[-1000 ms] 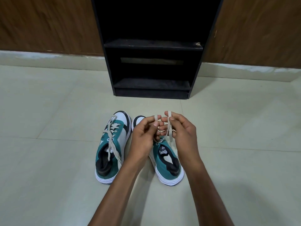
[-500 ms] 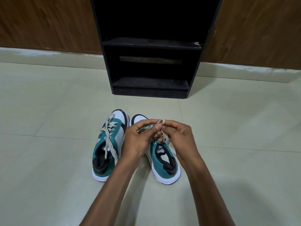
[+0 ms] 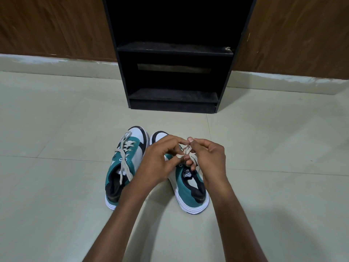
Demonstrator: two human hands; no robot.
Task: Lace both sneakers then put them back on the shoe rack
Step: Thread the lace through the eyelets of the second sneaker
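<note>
A: On the pale tiled floor, seen from the head camera, two teal, white and black sneakers sit side by side, toes toward a black shoe rack. What's on the left?

B: The left sneaker lies untouched. Its beige lace runs loose down over the tongue and into the opening, not tied.

A: And the right sneaker?

B: Both hands are over its front half, so the toe and eyelets are mostly hidden. Only a bit of the white toe, the tongue label, the heel and the white sole show.

A: What are the fingers doing?

B: The left hand is curled, thumb and forefinger pinched on the right shoe's lace. The right hand is curled too, fingers gripping the same lace where its strands bunch together between the two hands. Whether a knot has formed there, I cannot tell.

A: Anything around them?

B: The rack stands against a wood-panelled wall with a pale skirting along its foot. Two dark shelves show, nothing visible on them. The rack is well apart from the shoes, with bare floor between. Both forearms reach in from the bottom edge, the left one crossing over the heel side of the left sneaker.
</note>
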